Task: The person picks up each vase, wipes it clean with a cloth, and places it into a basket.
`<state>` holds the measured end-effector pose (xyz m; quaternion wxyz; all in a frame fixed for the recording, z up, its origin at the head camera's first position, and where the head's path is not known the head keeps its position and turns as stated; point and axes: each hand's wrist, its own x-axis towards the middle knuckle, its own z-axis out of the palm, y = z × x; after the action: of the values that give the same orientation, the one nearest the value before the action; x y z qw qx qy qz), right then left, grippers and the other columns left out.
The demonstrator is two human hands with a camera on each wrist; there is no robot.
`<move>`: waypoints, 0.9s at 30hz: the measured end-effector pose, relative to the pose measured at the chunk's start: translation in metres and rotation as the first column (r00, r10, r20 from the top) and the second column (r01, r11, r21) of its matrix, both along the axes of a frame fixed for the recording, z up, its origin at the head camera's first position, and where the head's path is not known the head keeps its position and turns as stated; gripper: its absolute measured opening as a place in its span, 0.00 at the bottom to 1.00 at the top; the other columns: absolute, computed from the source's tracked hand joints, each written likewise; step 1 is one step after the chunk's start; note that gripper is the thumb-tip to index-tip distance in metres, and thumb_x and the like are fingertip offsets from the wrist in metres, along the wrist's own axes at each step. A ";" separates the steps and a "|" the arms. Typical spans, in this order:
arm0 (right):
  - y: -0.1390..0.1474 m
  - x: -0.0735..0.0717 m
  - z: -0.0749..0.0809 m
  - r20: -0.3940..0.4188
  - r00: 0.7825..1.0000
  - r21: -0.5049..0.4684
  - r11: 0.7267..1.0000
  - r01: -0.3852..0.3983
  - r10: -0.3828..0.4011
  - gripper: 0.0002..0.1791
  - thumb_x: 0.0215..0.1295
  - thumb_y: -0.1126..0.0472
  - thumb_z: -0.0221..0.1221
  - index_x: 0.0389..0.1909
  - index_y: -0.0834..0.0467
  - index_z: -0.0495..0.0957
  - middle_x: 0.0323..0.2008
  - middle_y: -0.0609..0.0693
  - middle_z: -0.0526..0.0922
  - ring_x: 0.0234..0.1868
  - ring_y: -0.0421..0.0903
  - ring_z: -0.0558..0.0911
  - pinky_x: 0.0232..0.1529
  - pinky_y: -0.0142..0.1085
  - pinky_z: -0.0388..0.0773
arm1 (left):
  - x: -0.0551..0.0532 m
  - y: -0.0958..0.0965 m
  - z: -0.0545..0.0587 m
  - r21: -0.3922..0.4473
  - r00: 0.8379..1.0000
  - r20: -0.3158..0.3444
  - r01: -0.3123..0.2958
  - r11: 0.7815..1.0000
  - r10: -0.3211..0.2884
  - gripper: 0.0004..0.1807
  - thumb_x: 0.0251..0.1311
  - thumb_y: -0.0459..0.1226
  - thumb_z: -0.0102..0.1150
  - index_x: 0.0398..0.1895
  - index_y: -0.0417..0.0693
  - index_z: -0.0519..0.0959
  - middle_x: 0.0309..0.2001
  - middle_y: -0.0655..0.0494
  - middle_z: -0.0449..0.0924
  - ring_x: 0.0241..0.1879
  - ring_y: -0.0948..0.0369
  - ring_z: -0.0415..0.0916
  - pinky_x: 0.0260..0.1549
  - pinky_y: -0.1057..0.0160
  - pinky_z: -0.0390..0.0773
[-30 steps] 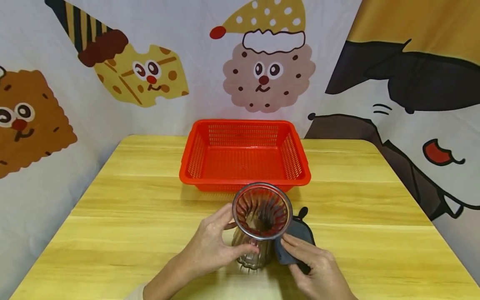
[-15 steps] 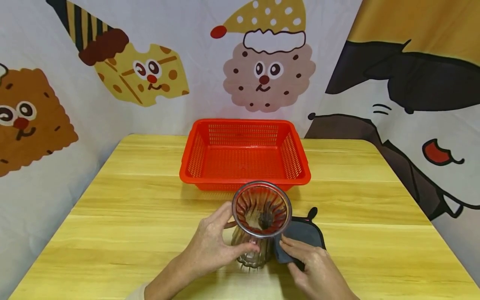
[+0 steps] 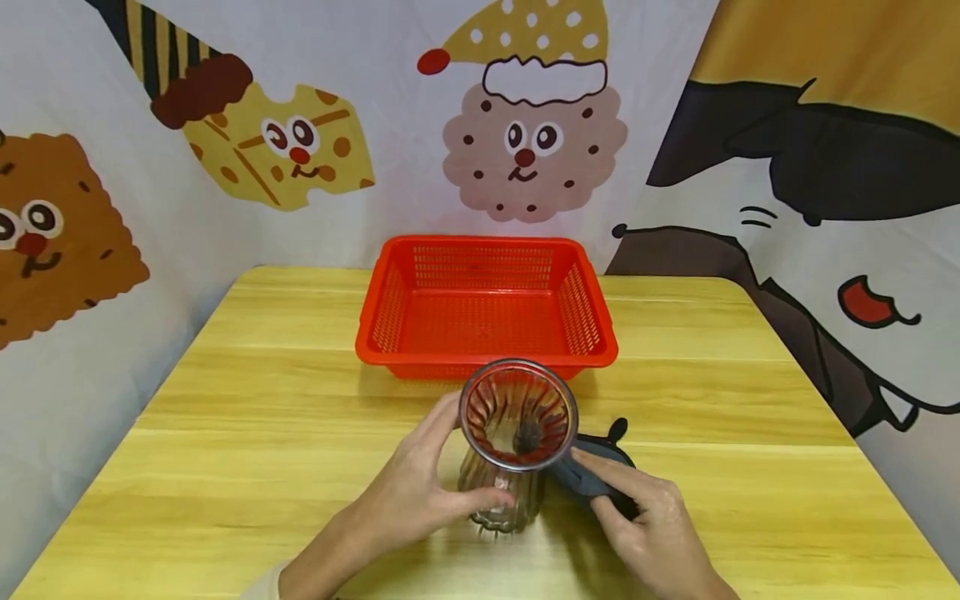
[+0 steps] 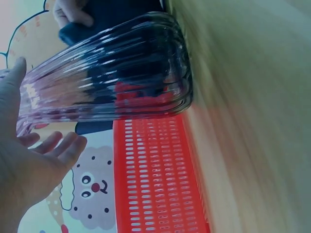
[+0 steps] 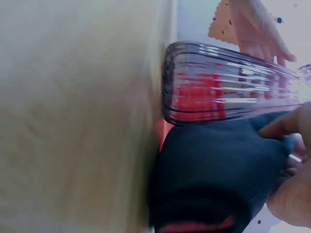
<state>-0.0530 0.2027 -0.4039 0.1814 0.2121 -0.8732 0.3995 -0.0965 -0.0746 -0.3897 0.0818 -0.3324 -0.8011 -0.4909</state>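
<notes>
A clear ribbed glass vase (image 3: pixel 504 500) with a flared rim stands upright on the table. Around its upper part my left hand (image 3: pixel 408 500) holds it, thumb on the near side and fingers behind. Close to the vase's right side, my right hand (image 3: pixel 652 512) pinches a dark grey cloth (image 5: pixel 214 160) with a black edge and a small hanging loop. In the right wrist view the cloth lies against or very near the ribbed glass. Part of the cloth is hidden behind the right fingers in the head view.
A red plastic basket (image 3: pixel 367 354) with perforated walls sits just behind the vase. The wood-grain table (image 3: pixel 247 433) extends to both sides. A curtain (image 3: pixel 405 150) with cartoon figures hangs behind and beside it.
My right hand has moved slightly up and to the right along the vase, and the cloth now looks more folded and tilted. The left hand keeps its hold on the vase.
</notes>
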 end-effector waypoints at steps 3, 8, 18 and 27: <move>-0.003 0.004 0.010 0.069 0.993 -0.150 0.983 0.108 -0.099 0.26 0.61 0.80 0.62 0.56 0.54 0.85 0.52 0.48 0.86 0.53 0.43 0.84 0.53 0.24 0.78 | -0.001 -0.002 0.002 0.020 0.998 0.053 0.026 0.999 -0.027 0.49 0.56 0.49 0.76 0.78 0.62 0.59 0.72 0.64 0.64 0.72 0.57 0.62 0.67 0.42 0.66; -0.017 0.014 0.024 0.228 0.940 -0.439 0.835 0.331 -0.253 0.16 0.70 0.77 0.56 0.54 0.64 0.83 0.48 0.52 0.87 0.48 0.42 0.85 0.46 0.25 0.81 | -0.004 -0.003 0.003 0.033 0.994 0.066 0.087 0.996 -0.089 0.42 0.60 0.42 0.73 0.76 0.58 0.63 0.66 0.61 0.74 0.66 0.59 0.69 0.66 0.43 0.69; -0.040 0.024 0.018 0.012 0.996 -0.745 0.663 0.067 -0.087 0.24 0.66 0.86 0.50 0.62 0.75 0.74 0.57 0.55 0.83 0.56 0.45 0.82 0.53 0.27 0.80 | -0.001 -0.002 0.003 0.016 0.994 0.086 0.064 0.998 -0.065 0.37 0.59 0.44 0.75 0.72 0.61 0.70 0.71 0.68 0.66 0.68 0.61 0.67 0.62 0.46 0.74; -0.046 0.027 0.015 -0.049 0.998 -0.649 0.761 0.002 -0.044 0.27 0.60 0.90 0.52 0.61 0.77 0.73 0.60 0.55 0.81 0.60 0.44 0.80 0.56 0.29 0.77 | -0.004 0.000 0.000 0.020 0.993 -0.094 0.075 0.997 -0.073 0.33 0.53 0.39 0.78 0.64 0.49 0.77 0.68 0.59 0.70 0.67 0.57 0.68 0.63 0.48 0.74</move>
<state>-0.0261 0.1563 -0.3890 0.2751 0.1378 -0.6779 0.6677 -0.1010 -0.0747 -0.3902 0.1047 -0.3833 -0.7778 -0.4870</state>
